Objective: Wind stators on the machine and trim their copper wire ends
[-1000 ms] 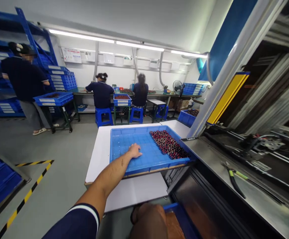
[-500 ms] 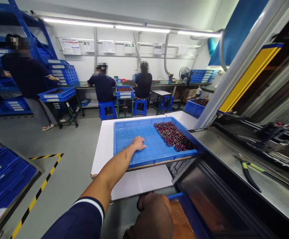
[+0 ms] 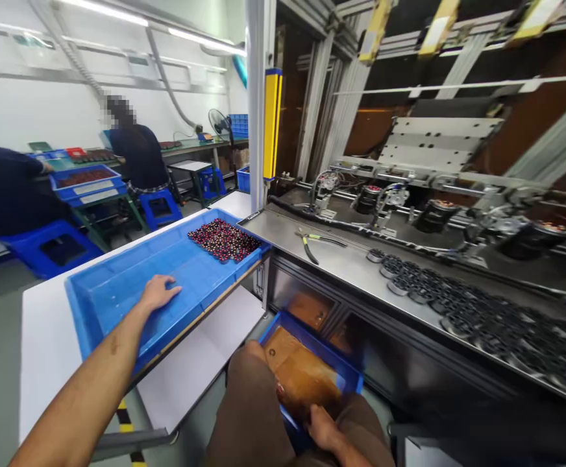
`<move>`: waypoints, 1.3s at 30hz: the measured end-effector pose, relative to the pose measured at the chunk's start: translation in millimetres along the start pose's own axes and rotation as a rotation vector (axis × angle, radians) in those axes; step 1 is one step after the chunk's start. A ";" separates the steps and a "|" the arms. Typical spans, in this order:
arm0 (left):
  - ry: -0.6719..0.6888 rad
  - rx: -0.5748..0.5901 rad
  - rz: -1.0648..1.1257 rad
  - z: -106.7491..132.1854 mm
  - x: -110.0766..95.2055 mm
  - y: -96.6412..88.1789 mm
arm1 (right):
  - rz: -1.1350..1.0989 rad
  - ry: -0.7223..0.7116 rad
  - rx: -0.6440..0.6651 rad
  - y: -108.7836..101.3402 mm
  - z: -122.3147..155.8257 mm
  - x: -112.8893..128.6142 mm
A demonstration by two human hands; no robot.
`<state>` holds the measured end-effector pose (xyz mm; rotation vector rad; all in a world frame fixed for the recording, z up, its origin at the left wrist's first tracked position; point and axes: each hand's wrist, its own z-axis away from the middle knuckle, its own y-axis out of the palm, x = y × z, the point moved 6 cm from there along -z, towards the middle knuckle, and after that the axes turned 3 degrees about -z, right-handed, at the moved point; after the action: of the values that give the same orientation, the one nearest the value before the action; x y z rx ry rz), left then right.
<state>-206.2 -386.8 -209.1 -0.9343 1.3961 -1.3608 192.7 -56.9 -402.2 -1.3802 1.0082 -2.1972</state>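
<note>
My left hand (image 3: 160,293) is over the bare part of a large blue tray (image 3: 112,301), fingers apart and holding nothing visible. A cluster of small round dark parts with red and pale spots (image 3: 223,240) fills the tray's far right end. My right hand (image 3: 322,427) is low between my knees, at the near end of a blue bin (image 3: 346,373) on the floor. Its fingers point down and are partly hidden and blurred, so I cannot make out whether they grip anything. A brown sheet-like surface (image 3: 302,376) lies in the bin.
On the right, a metal machine bench (image 3: 283,227) carries green-handled pliers (image 3: 307,246) and many black ring-shaped parts (image 3: 458,305). A yellow guard bar (image 3: 272,123) stands at the machine's post. Two co-workers sit at the left; one is on a blue stool (image 3: 160,206).
My view has swung right, bringing the machine bench and black rings into sight. My right hand has come into view by the floor bin. My left hand stays over the tray.
</note>
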 end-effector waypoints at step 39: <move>-0.148 -0.086 0.205 8.7 -8.0 -14.9 | 0.279 -0.609 -0.507 -326.2 -228.5 174.8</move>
<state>-197.0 -382.9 -192.9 -0.9025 1.4039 -1.0651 -66.8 143.4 -116.3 -1.8233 1.4407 -1.2320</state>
